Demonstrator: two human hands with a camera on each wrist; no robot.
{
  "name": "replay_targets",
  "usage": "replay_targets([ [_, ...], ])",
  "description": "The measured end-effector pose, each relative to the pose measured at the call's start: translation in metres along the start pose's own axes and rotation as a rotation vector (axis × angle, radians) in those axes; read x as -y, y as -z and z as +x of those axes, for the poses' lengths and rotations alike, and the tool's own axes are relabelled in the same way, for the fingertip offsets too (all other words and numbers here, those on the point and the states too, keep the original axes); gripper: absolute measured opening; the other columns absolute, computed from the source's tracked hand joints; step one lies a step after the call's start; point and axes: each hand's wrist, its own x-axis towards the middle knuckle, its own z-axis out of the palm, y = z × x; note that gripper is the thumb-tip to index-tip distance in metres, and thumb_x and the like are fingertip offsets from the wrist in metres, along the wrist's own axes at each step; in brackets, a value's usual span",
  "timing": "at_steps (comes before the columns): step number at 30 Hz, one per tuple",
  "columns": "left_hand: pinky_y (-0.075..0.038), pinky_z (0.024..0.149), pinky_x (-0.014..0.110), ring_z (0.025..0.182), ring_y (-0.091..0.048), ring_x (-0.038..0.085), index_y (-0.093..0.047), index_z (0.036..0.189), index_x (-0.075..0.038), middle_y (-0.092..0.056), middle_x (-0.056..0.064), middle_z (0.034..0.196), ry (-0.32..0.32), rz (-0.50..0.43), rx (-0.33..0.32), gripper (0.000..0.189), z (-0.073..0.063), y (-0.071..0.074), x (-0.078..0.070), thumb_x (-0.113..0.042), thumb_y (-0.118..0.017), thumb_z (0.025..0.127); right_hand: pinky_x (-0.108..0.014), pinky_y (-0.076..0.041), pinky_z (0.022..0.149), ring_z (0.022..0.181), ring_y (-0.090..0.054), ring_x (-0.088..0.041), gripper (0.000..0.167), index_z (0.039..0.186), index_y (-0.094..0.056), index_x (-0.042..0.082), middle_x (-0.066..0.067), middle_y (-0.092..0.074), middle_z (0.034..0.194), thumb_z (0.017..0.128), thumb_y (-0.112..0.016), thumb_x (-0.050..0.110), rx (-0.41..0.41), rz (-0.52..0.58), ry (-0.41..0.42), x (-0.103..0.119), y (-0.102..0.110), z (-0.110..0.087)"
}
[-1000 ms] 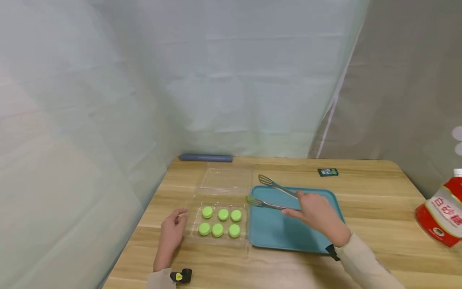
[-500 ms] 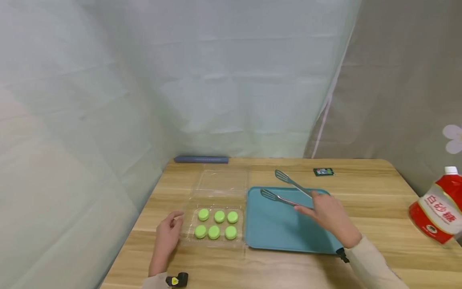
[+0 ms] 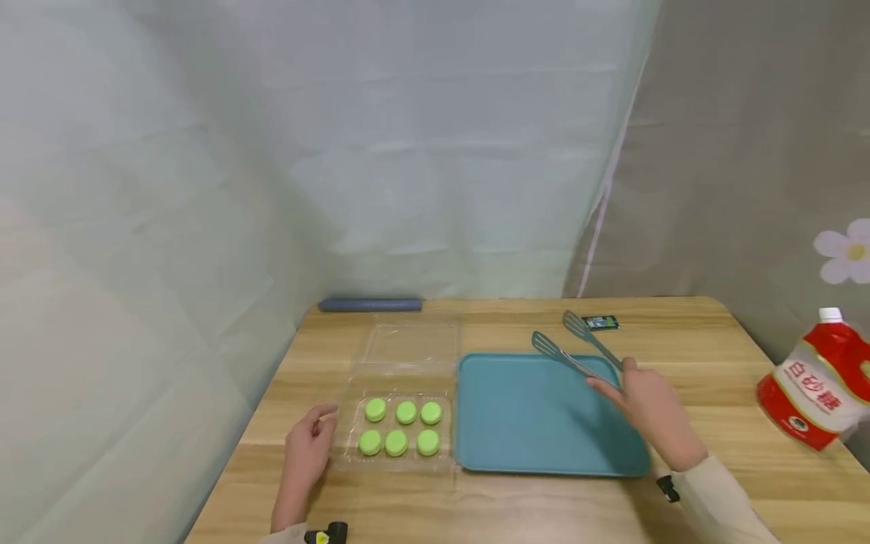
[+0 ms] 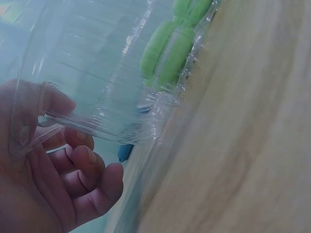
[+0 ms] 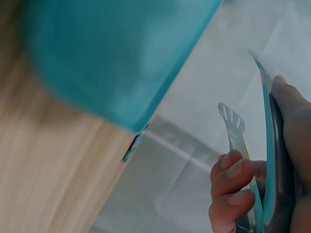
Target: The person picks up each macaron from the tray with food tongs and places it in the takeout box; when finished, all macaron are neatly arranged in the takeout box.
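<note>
My right hand [image 3: 654, 412] grips a pair of metal tongs [image 5: 272, 160]; their slotted tips [image 3: 546, 344] are spread apart with nothing between them, over the far right edge of a blue tray [image 3: 516, 423]. To the left, a clear hinged plastic box [image 3: 345, 446] lies with its lid [image 3: 411, 341] folded back. Several green macarons [image 3: 396, 443] sit in the box in two rows. At the box's left side is my left hand [image 3: 307, 449]; in the left wrist view the thumb and fingers [image 4: 86, 155] hold the plastic rim, the fingers curled beneath it.
On the table's back edge lies a dark blue bar-shaped object [image 3: 370, 304]. A small green and black card-like item [image 3: 601, 323] sits behind the tray. At the far right stands a red and white sugar bag [image 3: 809, 385] with a white cap. Pale cloth [image 3: 435, 166] hangs around the table.
The tongs, which were near the box holding something green, have moved right across the tray and their tips now hold nothing. The left hand stays by the box. The view has shifted slightly.
</note>
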Motion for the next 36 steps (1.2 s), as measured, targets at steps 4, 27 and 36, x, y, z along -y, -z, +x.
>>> replay_targets([
  [4, -0.04, 0.048, 0.026, 0.052, -0.046, 0.013, -0.063, 0.127, 0.001, -0.048, 0.0, 0.065, 0.006, -0.003, 0.003, 0.029, -0.001, 0.0, 0.002, -0.014, -0.054, 0.103, -0.036, -0.04, 0.041, 0.045, -0.046, -0.019, 0.059, 0.092, -0.049, -0.009, -0.006, -0.044, 0.056, 0.092, -0.071, 0.045, 0.015, 0.046, -0.062, -0.013, 0.001, -0.008],
  [27, -0.04, 0.048, 0.026, 0.053, -0.048, 0.015, -0.061, 0.13, -0.001, -0.05, 0.002, 0.067, 0.021, -0.003, 0.018, 0.032, 0.003, 0.003, 0.002, -0.016, -0.051, 0.104, -0.049, -0.045, 0.044, 0.05, -0.052, -0.033, 0.059, 0.086, -0.04, -0.012, -0.016, -0.044, 0.06, 0.099, -0.061, 0.041, 0.056, -0.011, -0.318, -0.069, 0.013, -0.051],
  [36, -0.04, 0.048, 0.025, 0.051, -0.048, 0.014, -0.061, 0.13, 0.001, -0.047, 0.002, 0.065, 0.021, -0.005, 0.025, 0.032, 0.002, 0.001, 0.003, -0.013, -0.051, 0.103, -0.063, -0.047, 0.057, 0.068, -0.055, -0.054, 0.07, 0.085, -0.042, -0.022, -0.036, -0.046, 0.073, 0.099, -0.058, 0.044, 0.072, -0.038, -0.421, -0.077, 0.006, -0.06],
])
